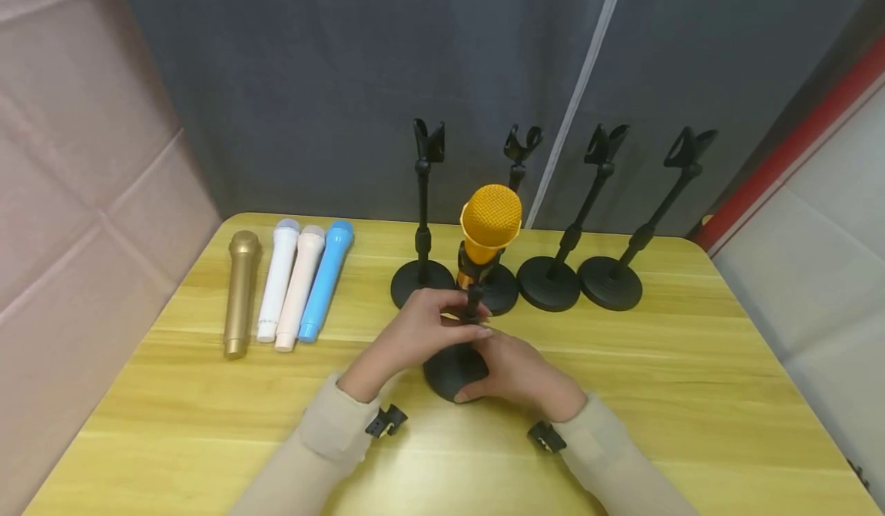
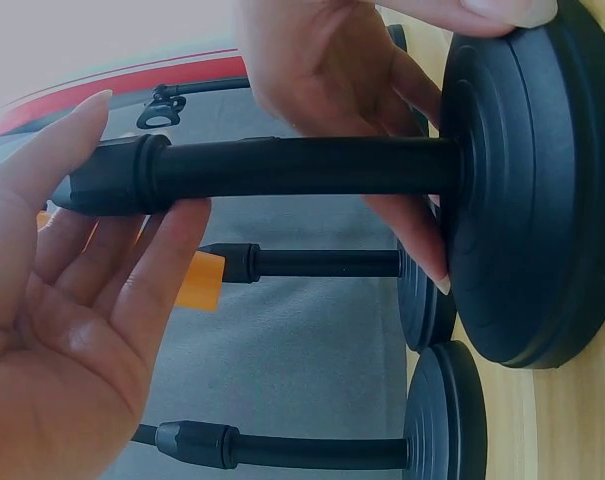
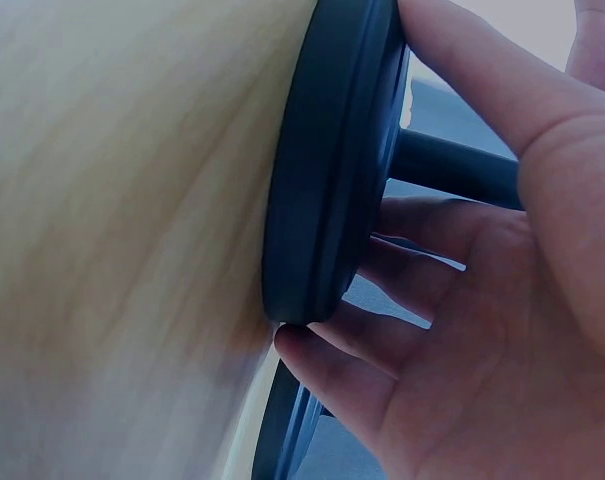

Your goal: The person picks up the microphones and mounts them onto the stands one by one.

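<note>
A yellow-orange microphone [image 1: 492, 216] sits in the clip of a black desktop microphone stand [image 1: 451, 372], its mesh head upward. My left hand [image 1: 423, 330] holds the stand's pole at the collar, thumb on one side and fingers on the other, as the left wrist view shows with the pole [image 2: 302, 165]. Lower down, my right hand [image 1: 515, 370] grips the round base, thumb at its near edge. In the right wrist view, fingers [image 3: 347, 370] reach round the rim of the base [image 3: 327, 200], which stands on the table. The microphone's lower part is mostly hidden.
Behind are several black stands with bare clips, such as the left one [image 1: 422, 274] and the far right one [image 1: 611, 282]. On the left lie a gold microphone [image 1: 242, 293], a white one [image 1: 278, 286], a pale pink one [image 1: 299, 289] and a blue one [image 1: 326, 282].
</note>
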Motion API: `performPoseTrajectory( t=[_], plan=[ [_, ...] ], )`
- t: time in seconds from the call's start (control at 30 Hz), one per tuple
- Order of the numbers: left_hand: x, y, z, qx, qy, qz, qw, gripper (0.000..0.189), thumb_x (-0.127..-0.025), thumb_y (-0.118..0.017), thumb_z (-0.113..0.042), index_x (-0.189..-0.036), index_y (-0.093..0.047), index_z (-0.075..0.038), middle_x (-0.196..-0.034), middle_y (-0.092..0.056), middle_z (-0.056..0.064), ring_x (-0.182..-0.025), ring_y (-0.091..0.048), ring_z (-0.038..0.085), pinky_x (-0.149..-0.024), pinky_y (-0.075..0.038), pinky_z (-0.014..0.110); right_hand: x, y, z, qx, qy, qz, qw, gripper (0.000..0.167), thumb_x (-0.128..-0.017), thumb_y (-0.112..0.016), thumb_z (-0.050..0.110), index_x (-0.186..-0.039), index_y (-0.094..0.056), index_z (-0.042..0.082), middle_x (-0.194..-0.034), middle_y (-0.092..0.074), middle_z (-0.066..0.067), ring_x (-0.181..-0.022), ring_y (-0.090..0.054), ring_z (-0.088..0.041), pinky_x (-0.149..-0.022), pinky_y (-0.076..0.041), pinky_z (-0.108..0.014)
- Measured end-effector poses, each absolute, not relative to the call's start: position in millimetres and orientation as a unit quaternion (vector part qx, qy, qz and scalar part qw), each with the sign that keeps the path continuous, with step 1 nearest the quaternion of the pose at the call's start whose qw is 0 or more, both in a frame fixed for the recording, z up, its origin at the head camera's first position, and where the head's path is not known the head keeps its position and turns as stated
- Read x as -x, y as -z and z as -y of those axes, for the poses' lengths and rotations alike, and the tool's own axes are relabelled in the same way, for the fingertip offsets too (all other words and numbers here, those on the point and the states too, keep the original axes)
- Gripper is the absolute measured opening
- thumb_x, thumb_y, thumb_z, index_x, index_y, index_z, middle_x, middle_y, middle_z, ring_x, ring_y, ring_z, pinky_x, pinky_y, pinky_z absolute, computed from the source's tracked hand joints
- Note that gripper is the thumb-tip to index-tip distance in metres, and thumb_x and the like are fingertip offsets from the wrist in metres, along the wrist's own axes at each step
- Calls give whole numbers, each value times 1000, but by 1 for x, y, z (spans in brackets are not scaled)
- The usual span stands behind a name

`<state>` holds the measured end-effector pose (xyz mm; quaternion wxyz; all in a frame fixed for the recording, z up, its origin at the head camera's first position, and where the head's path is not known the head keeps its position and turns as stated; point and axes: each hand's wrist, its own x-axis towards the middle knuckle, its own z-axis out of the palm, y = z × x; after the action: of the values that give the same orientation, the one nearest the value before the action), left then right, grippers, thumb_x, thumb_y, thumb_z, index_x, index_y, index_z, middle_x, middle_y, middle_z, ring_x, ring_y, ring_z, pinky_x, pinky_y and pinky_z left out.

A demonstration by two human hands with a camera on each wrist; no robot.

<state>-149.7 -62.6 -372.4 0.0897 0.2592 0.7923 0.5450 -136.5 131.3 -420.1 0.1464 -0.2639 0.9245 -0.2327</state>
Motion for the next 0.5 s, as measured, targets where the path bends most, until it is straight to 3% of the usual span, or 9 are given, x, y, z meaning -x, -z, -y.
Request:
performPoseTrajectory(
  t=[0.5],
  plan=[
    [147, 372, 61, -243, -547, -799, 61, 27, -84, -84, -23, -104, -76, -8, -101, -77, 5, -94, -72, 12, -80, -60, 22, 137, 420, -131, 260, 235, -924, 152, 93, -72, -89, 50, -146, -52, 7, -150, -54, -11, -134, -56, -28, -111, -46, -49]
  ],
)
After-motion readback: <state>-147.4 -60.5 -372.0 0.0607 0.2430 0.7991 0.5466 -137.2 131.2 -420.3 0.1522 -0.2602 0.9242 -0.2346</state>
